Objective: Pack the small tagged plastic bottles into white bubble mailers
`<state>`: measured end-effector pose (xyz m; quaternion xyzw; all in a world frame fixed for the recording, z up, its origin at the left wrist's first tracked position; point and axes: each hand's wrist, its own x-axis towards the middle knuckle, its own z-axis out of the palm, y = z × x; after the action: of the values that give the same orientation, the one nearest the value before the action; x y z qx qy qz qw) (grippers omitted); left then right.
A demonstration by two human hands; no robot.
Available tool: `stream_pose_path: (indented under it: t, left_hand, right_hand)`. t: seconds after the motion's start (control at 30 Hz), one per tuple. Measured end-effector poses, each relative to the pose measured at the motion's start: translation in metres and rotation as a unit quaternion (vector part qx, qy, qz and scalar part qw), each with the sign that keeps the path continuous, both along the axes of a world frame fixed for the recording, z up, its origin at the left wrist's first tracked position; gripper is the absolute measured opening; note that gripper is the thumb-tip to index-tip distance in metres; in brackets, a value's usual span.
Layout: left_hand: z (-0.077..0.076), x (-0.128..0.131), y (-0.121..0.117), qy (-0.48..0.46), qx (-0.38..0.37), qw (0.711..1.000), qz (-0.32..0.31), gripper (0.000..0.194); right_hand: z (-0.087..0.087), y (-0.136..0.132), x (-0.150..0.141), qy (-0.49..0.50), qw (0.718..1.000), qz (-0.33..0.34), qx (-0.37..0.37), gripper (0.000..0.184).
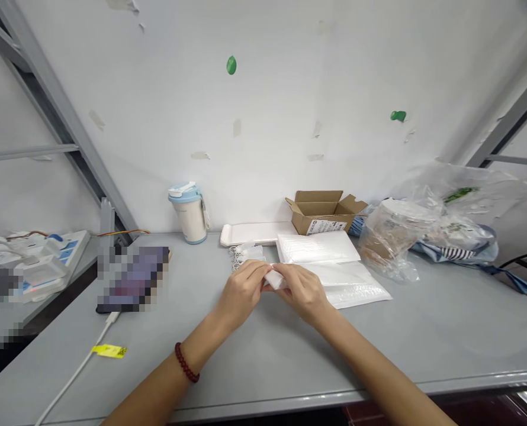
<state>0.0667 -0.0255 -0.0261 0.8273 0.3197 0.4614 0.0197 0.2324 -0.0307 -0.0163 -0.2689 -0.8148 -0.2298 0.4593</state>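
Observation:
My left hand (243, 293) and my right hand (303, 291) meet over the middle of the grey table, both closed on one small white box-like piece (275, 279). The fingertips pinch it from either side and hide much of it, so its exact kind does not show. Just beyond my left hand lie several small white items with thin looped cords (248, 253). White padded mailers (354, 285) lie beyond and beside my right hand, one overlapping another. A beaded bracelet (186, 362) circles my left wrist.
At the back stand an open cardboard box (323, 214), a white tray-like piece (257, 233) and a blue-lidded tumbler (189, 214). A charging phone (134, 279) lies left, its cable (81, 367) running to the front edge. Plastic-bagged containers (392, 231) sit right.

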Motion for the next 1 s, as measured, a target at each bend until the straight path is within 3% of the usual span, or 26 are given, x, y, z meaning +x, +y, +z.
stream_pose_path:
  t: [0.27,0.4,0.53,0.77,1.0]
  left_hand:
    - [0.004,-0.008,0.005,-0.058,-0.016,0.996,0.059,0.025]
    - [0.006,-0.008,0.006,-0.071,-0.022,0.996,0.053,0.03]
    - [0.012,-0.01,0.006,-0.098,-0.037,0.992,0.064,0.026]
    - [0.022,-0.022,0.008,-0.127,-0.132,0.976,0.118,0.024]
    - [0.025,-0.03,0.015,-0.116,-0.119,0.985,0.054,0.022]
  right_hand:
    - [0.011,0.0,0.006,-0.001,0.993,-0.118,0.006,0.003]
    - [0.01,-0.001,0.005,-0.002,0.995,-0.101,0.003,0.013]
    - [0.011,0.0,0.01,0.018,0.996,-0.089,-0.012,0.007]
    - [0.011,0.007,0.017,0.076,0.99,-0.105,-0.049,0.014]
    - [0.019,0.007,0.021,0.115,0.989,-0.08,-0.038,0.026]
